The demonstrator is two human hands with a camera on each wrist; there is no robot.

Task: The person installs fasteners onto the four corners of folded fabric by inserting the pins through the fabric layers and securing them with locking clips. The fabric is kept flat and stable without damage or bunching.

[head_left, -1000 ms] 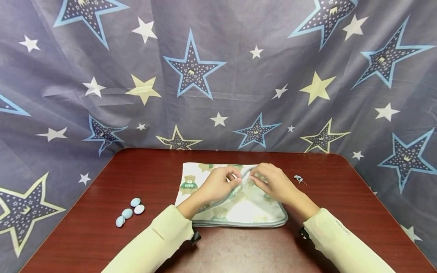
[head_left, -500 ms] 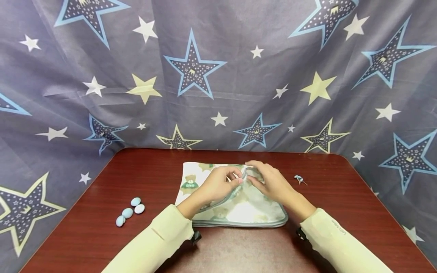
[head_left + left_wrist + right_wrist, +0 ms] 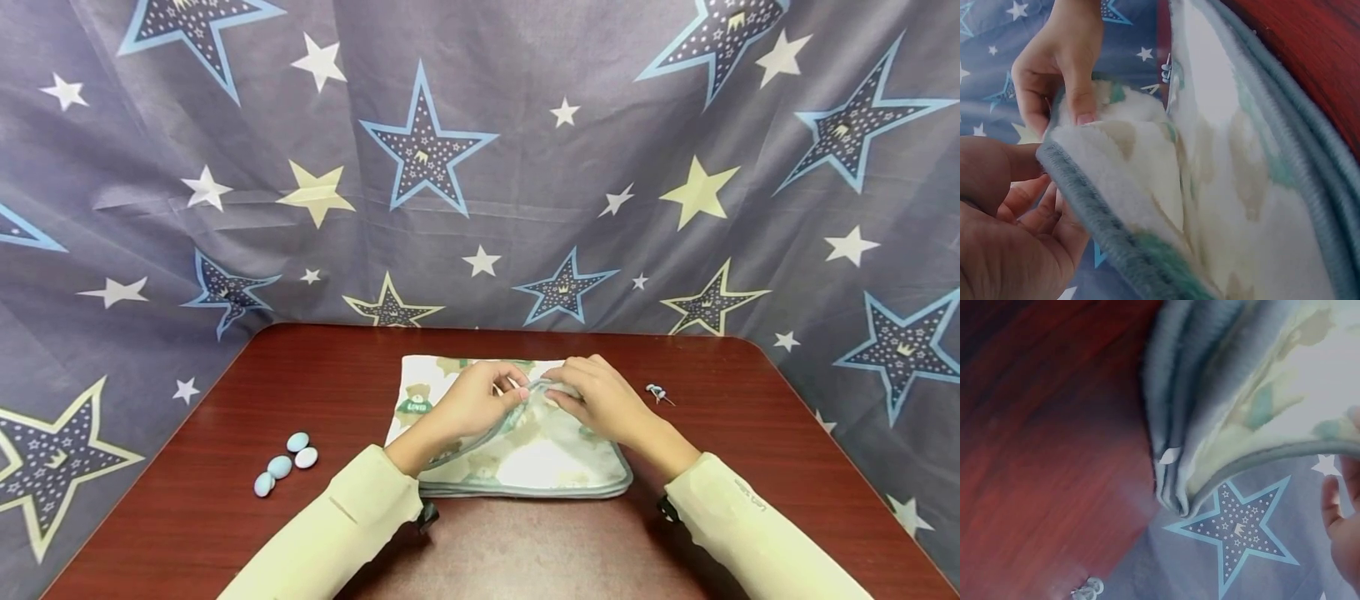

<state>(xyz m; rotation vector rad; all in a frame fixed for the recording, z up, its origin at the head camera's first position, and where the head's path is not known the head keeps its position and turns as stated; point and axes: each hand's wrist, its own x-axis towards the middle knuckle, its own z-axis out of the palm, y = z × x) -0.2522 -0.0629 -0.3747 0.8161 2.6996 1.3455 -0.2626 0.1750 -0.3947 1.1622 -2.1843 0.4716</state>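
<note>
A folded fleece blanket (image 3: 517, 462) with a teddy bear print and grey-blue stitched edging lies on the table. My left hand (image 3: 483, 404) pinches the raised edge of its top layer between thumb and fingers. Close by on the right, my right hand (image 3: 600, 400) holds the same edge. In the left wrist view the right hand (image 3: 1063, 69) has its thumb on the printed side and its fingers behind the cloth, while the left hand (image 3: 1016, 212) grips the edging. Stacked folds of the blanket (image 3: 1175, 425) show in the right wrist view.
Several pale blue and white egg-shaped pieces (image 3: 280, 467) lie on the dark red table (image 3: 187, 517) at the left. A few small pin-like pieces with pale blue heads (image 3: 656, 392) lie right of the blanket. A star-patterned curtain (image 3: 480, 208) hangs behind the table.
The right hand shifted left along the raised edge, then back right a little. The edge between the hands now lies lower and flatter. The left hand stayed nearly in place.
</note>
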